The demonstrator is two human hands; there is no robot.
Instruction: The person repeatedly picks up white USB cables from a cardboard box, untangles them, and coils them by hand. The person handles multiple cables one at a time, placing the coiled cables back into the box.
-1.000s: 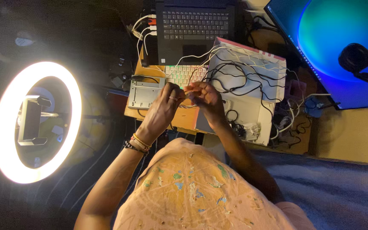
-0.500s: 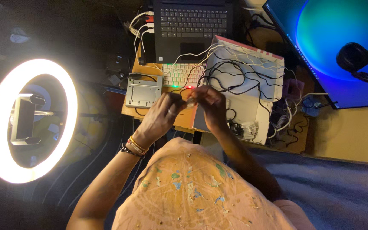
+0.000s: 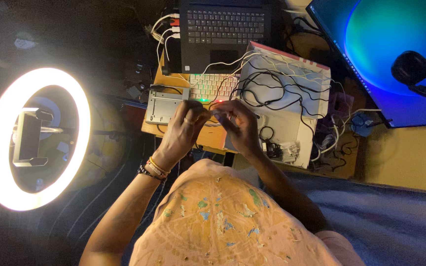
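My left hand [image 3: 183,128] and my right hand [image 3: 238,123] meet over the front edge of a small wooden table [image 3: 213,140]. Their fingertips pinch a small pale part [image 3: 214,113] between them; its exact shape is too small to make out. A ring sits on a left finger and bracelets circle the left wrist. Just beyond the hands lies a small backlit keyboard [image 3: 212,86] with a red and a green light at its near edge. A grey metal bracket [image 3: 162,106] lies left of the hands.
A black laptop [image 3: 223,29] sits at the back. A white box lid [image 3: 287,98] is draped in tangled black and white cables. A glowing ring light [image 3: 33,138] stands at left, and a monitor [image 3: 395,49] with headphones at right.
Both hands have shifted slightly, staying together over the table edge and still pinching the small part. The camera view moved a little.
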